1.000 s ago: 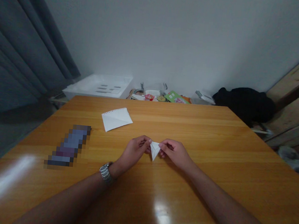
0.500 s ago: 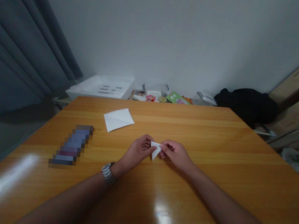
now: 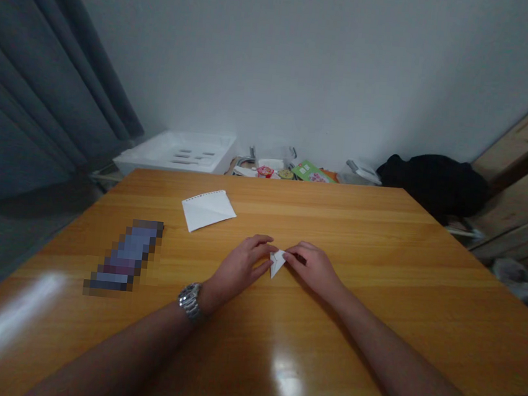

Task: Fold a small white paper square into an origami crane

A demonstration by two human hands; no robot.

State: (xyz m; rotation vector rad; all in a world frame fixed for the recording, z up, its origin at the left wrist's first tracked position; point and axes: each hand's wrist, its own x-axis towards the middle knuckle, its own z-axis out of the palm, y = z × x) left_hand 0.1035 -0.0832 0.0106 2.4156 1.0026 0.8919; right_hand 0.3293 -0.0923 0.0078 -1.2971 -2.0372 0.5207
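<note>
Nearer to me than the loose sheet (image 3: 209, 210) and off to its right, the small folded paper (image 3: 277, 265) sits between my two hands, on or just above the table (image 3: 358, 232); I can't make out which. My right hand (image 3: 316, 271) has thumb and fingers closed on the paper's right corner. My left hand (image 3: 239, 265), on the side toward the loose sheet, has its thumb at the paper's left edge and its other fingers loosely spread by the top; whether they pinch anything, I can't be sure. To crease this well, I'd judge, the right pinch should act as the anchor while the left thumb lines the edges up, with the layers lying flat before any pressure. I'd then press from the middle of the crease outward, gently near the narrow tip pointing toward me, since layers this small could skew or buckle there.
</note>
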